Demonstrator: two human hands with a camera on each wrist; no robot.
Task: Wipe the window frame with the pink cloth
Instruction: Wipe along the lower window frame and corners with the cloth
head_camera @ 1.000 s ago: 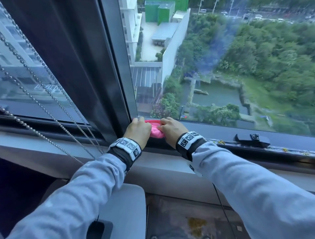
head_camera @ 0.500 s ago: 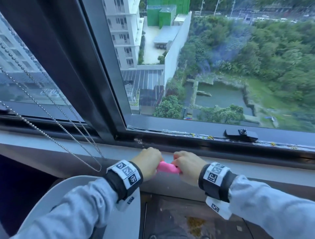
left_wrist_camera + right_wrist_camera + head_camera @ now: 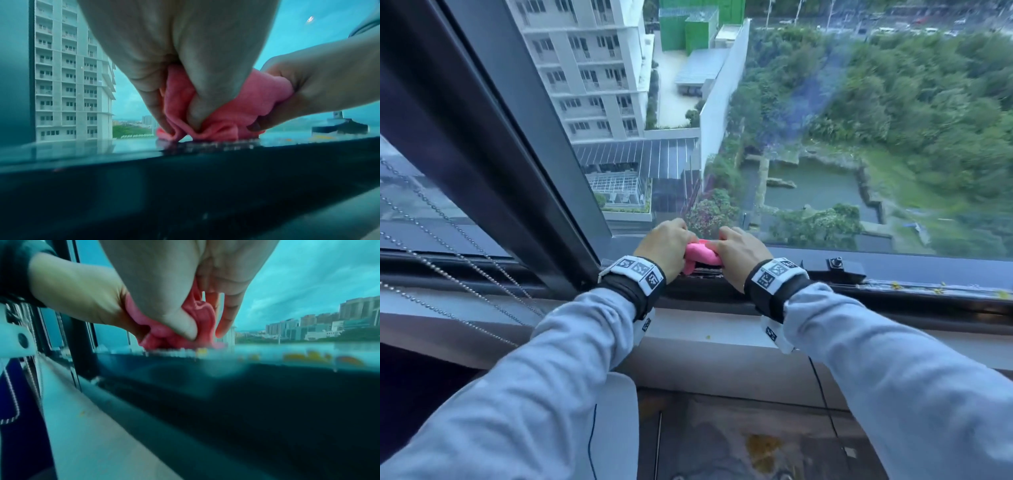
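Note:
Both hands hold a bunched pink cloth on the dark bottom rail of the window frame, just right of the upright mullion. My left hand grips the cloth's left end; in the left wrist view its fingers pinch folds of the cloth down onto the rail. My right hand grips the right end, thumb pressed into the cloth. Most of the cloth is hidden between the palms.
A black window latch sits on the rail to the right of my hands. Yellow specks of debris lie further right along the rail. Bead chains hang at the left. A grey sill runs below the frame.
Half a second ago both hands held the cloth down at the grey sill; they have lifted it back up onto the dark bottom rail, close to where it was a second ago.

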